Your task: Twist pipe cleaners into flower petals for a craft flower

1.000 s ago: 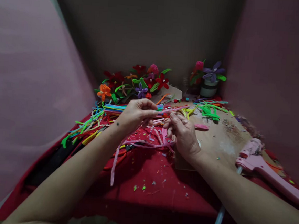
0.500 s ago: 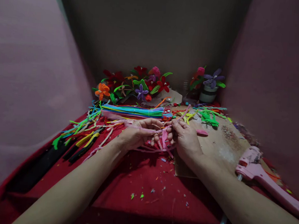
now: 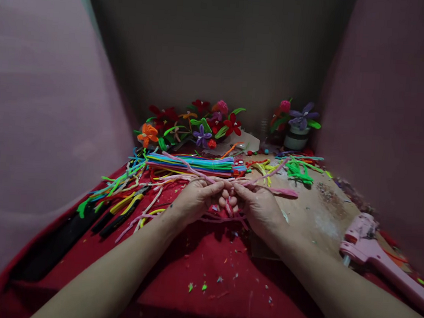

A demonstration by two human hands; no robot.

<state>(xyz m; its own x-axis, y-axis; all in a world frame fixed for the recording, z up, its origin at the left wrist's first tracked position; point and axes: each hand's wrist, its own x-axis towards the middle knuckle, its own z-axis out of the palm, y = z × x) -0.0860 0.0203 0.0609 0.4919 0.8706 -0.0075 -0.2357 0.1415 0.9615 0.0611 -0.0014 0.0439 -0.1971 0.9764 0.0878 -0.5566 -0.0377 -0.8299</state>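
My left hand (image 3: 194,199) and my right hand (image 3: 257,206) meet at the middle of the red cloth (image 3: 210,271), fingertips touching. Both pinch the same pink pipe cleaners (image 3: 192,169), whose ends stick out to the left and to the right beyond the fingers. More pink strands (image 3: 145,212) trail down over the cloth beneath the hands. Just behind the hands lies a bundle of straight coloured pipe cleaners (image 3: 190,161).
Finished pipe-cleaner flowers (image 3: 196,123) are heaped at the back, and a small pot of flowers (image 3: 297,124) stands at the back right. Green scraps (image 3: 299,172) lie on a cardboard sheet (image 3: 318,211). A pink glue gun (image 3: 376,255) rests at right, pliers (image 3: 123,211) at left.
Both hands have come down and toward me and closed together. The left hand, earlier raised with a strand, now meets the right over the pink pipe cleaners.
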